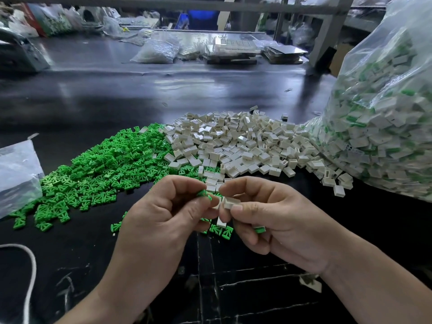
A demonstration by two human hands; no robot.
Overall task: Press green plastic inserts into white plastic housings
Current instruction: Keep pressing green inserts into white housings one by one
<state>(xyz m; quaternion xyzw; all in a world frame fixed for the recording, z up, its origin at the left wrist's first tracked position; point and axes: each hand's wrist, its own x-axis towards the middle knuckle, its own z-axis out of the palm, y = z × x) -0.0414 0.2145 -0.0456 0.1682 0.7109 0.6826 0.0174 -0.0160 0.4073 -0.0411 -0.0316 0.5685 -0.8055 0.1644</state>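
My left grip (187, 202) pinches green insert (205, 194); right grip (243, 206) pinches white housing (231, 202), 3 o'clock of insert. Alignment step; next needs straight push.

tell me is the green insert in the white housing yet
Not yet: the green insert sits in the left hand, apart from the white housing in the right hand.

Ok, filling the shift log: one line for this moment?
left hand: holds green insert | right hand: holds white housing | parts apart, not pressed
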